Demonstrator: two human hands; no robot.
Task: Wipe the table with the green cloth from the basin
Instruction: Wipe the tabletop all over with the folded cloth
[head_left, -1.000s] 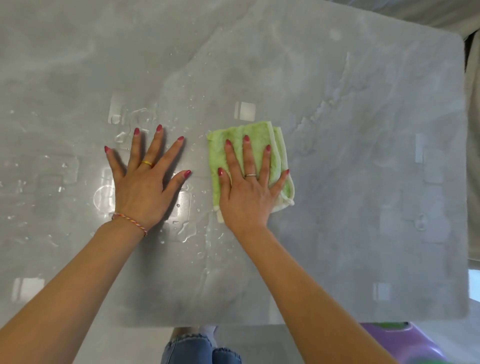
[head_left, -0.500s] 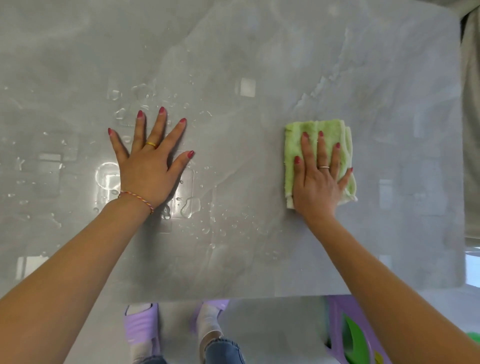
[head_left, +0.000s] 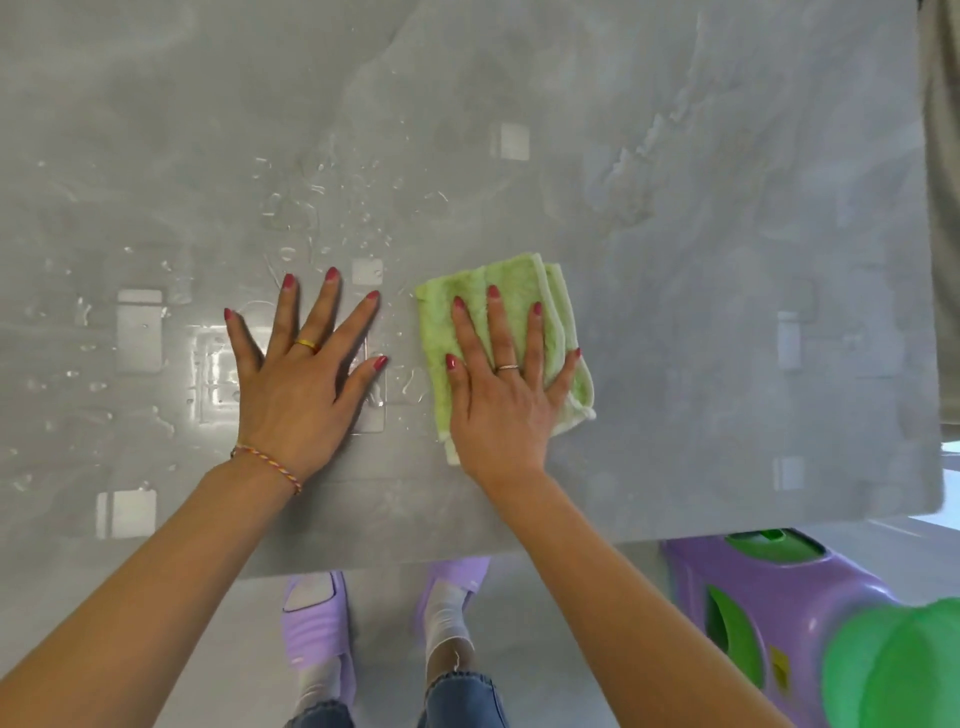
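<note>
A folded green cloth (head_left: 519, 291) lies flat on the grey marble table (head_left: 727, 260), near the middle. My right hand (head_left: 504, 395) presses down on it with straight, spread fingers. My left hand (head_left: 301, 374) rests flat on the bare tabletop just left of the cloth, fingers spread, close to the cloth but apart from it. Water drops (head_left: 311, 208) and wet patches lie beyond and around my left hand. The basin is not in view.
The table's near edge (head_left: 675, 535) runs below my wrists; its right edge sits at the far right. A purple and green plastic object (head_left: 769, 623) stands on the floor under the near right corner. My feet in purple slippers (head_left: 317, 623) stand at the edge.
My right hand has slid the cloth back to the left, from the table's right part to beside my left hand. The left hand has stayed flat in place.
</note>
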